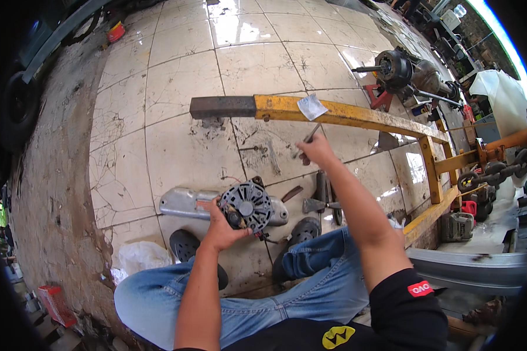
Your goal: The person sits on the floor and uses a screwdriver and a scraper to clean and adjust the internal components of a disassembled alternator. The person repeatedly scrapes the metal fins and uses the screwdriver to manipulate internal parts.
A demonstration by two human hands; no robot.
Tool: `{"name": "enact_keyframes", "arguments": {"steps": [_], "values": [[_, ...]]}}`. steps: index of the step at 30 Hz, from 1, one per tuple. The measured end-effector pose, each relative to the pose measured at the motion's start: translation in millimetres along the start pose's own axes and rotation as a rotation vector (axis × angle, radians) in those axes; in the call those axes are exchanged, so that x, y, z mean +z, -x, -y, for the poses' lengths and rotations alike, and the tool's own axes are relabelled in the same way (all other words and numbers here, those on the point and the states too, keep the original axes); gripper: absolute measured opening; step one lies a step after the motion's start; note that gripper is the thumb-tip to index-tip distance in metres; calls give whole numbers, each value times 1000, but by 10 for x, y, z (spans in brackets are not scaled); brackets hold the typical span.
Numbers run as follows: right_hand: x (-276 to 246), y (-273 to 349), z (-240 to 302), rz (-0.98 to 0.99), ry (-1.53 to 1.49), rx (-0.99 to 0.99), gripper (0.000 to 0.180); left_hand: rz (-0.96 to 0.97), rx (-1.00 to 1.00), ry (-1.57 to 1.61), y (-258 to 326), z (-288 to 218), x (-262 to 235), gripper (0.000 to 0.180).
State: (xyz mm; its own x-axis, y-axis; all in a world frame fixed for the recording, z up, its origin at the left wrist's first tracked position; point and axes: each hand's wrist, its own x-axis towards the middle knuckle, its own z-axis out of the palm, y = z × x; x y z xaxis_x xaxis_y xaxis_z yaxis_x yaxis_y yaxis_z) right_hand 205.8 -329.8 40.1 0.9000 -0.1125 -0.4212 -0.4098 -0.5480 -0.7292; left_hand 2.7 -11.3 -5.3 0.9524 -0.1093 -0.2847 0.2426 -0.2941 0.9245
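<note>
Gripped the round black motor housing [246,206] in left hand [219,229], above the floor between the knees. Pinched a thin tool [311,133] in right hand [317,149], outstretched. Risked dropping the one-handed housing onto the tiles [175,88].

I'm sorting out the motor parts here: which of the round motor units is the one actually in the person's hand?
The small black round motor, gripped by the left hand above the knees. The other, a larger dark unit, lies untouched on the floor beyond the yellow frame.
</note>
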Motion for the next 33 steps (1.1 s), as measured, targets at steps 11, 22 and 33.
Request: {"name": "enact_keyframes", "arguments": {"steps": [11,22,33], "values": [[554,1606,958,426,-133,-189,26,6,19,-145,-16,-38,-20,133],[914,1200,734,256,143,-503,20,-8,50,-93,-68,89,-3,129],[839,1169,744,313,149,-466,19,10,40,-96,-42,13,-12,136]]}}
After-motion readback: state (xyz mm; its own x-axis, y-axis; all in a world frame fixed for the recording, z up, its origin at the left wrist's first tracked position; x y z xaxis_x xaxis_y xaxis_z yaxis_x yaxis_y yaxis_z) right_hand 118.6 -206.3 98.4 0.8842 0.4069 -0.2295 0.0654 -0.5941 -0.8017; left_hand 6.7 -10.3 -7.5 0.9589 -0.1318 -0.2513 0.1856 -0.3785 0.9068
